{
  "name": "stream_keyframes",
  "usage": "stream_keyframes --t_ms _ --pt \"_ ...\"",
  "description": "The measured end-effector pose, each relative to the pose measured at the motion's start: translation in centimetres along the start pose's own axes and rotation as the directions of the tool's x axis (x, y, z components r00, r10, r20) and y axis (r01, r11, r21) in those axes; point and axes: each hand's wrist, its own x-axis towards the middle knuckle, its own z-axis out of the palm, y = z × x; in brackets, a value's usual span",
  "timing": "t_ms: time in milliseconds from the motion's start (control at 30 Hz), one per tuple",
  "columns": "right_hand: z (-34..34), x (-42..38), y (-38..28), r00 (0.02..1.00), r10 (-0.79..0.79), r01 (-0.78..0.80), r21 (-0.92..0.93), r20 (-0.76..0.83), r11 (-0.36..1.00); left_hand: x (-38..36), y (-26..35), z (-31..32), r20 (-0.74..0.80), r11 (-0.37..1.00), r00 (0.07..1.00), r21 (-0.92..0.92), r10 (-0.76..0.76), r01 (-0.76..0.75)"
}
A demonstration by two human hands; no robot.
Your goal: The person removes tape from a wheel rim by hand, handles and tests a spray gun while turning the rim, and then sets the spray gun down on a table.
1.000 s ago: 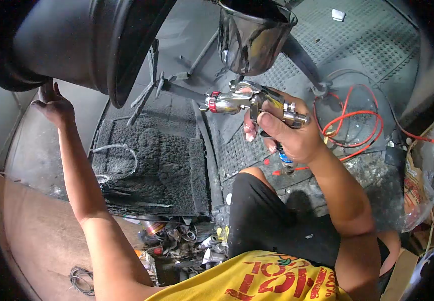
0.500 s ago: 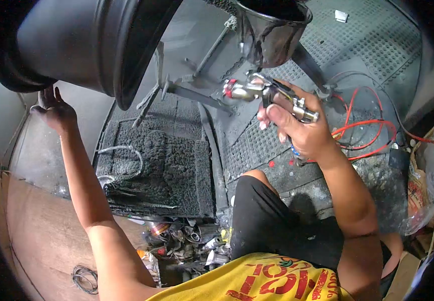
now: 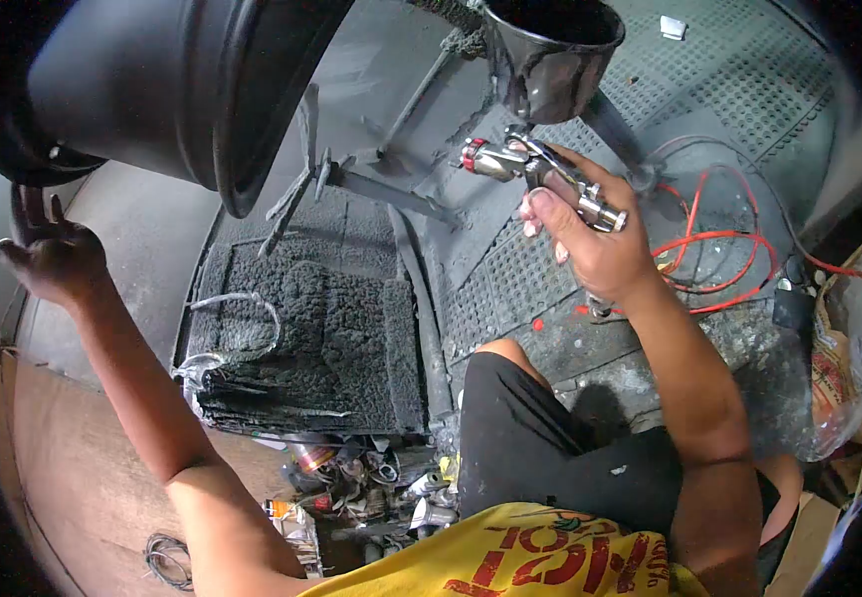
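While the right hand (image 3: 605, 244) grips a spray gun (image 3: 553, 181) by its handle, thumb along the near side, the left hand (image 3: 53, 257) is open, its fingers raised to the lower edge of a black wheel (image 3: 142, 90); whether they touch it, cannot tell. Gun: silvery metal, red ring (image 3: 470, 155) at the nozzle end, which points toward the wheel and stands well apart from it. Cup (image 3: 555, 78) on top, shiny, streaked with dark drips, open at the mouth. Wheel: matte black, barrel-shaped, ridged, upper left of view, cut off by the frame.

Below: dark, crusty matting (image 3: 301, 323), a pale loop of cord on its left part. A grey-coated metal stand (image 3: 386, 194) beyond it. Floor to the right: studded mats (image 3: 719, 85) under grey dust, a white scrap (image 3: 672, 28) on them. Red-orange hose (image 3: 714, 237) coiled near the right wrist. Clear plastic bag (image 3: 854, 383) at the right edge. Jumbled cans and parts (image 3: 381, 478) below the matting; thin wire coil (image 3: 165, 559) on brown floor (image 3: 73, 448), lower left.
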Motion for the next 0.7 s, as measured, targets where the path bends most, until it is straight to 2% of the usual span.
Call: stream_keyframes --t_ms 100,167,200,233,267,300,333,367,400,433,500,567,633,667,700 --pt "-0.1 0.1 0.5 1.0 -0.008 0.007 -0.049 -0.027 0.999 0.6 0.5 -0.2 0.064 0.996 0.994 -0.011 0.086 -0.085" --pt "-0.2 0.2 1.2 0.979 -0.199 0.189 -0.168 -0.046 0.968 -0.2 1.1 1.2 0.022 0.958 0.959 0.032 0.284 -0.284" --pt "-0.1 0.1 0.9 0.979 -0.198 0.187 -0.166 -0.05 0.968 0.7 -0.5 -0.4 0.089 0.946 0.945 0.05 0.315 -0.32" --pt "0.0 -0.1 0.2 0.995 -0.103 0.103 -0.06 -0.004 0.993 2.4 -3.0 -2.7 0.093 0.946 0.944 0.048 0.317 -0.322" --pt "0.0 -0.3 -0.2 0.999 -0.014 0.012 0.04 0.052 0.999 4.1 -5.9 -5.1 0.096 0.989 0.985 0.036 0.142 -0.146" --pt "-0.2 -0.4 -0.4 0.999 -0.017 0.015 0.038 0.047 0.999 4.0 -7.4 -5.1 0.095 0.997 0.994 0.039 0.062 -0.066" --pt "-0.4 -0.5 -0.5 0.99 0.017 -0.036 0.138 0.139 0.99 3.6 -8.6 -4.8 0.092 0.999 0.996 0.041 -0.018 0.015" --pt "-0.6 -0.6 -0.7 0.971 0.042 -0.097 0.231 0.234 0.968 3.1 -9.9 -4.4 0.084 0.998 0.996 0.061 -0.003 -0.003" --pt "-0.7 -0.7 -0.9 0.972 0.042 -0.096 0.227 0.232 0.969 2.7 -10.2 -3.6 0.002 0.998 0.998 -0.032 -0.062 0.062" --pt "-0.8 -0.8 -1.0 0.969 0.064 -0.116 0.211 0.237 0.971 2.5 -10.1 -3.2 0.002 0.997 0.998 -0.036 -0.064 0.064" --pt "-0.8 -0.9 -1.2 0.964 0.108 -0.155 0.183 0.242 0.971 1.7 -9.4 -2.0 -0.014 0.949 0.991 0.29 0.132 -0.122" --pt "-0.7 -0.8 -0.8 0.978 0.094 -0.122 0.142 0.186 0.982 1.9 -6.4 -0.9 -0.11 0.975 0.991 0.214 0.075 -0.05" --pt "-0.8 -0.4 -0.7 0.997 0.01 -0.015 0.066 0.072 0.998 2.4 -4.5 -1.2 -0.08 0.935 0.996 0.354 0.025 0.005" --pt "-1.0 -0.4 -0.9 0.997 0.057 -0.06 0.069 0.051 0.996 3.3 -4.8 -2.6 0.082 0.789 0.985 0.589 0.154 -0.173" --pt "-1.1 -0.3 -0.8 0.997 0.054 -0.057 0.073 0.052 0.996 4.2 -5.2 -3.9 0.24 0.566 0.93 0.741 0.277 -0.36"
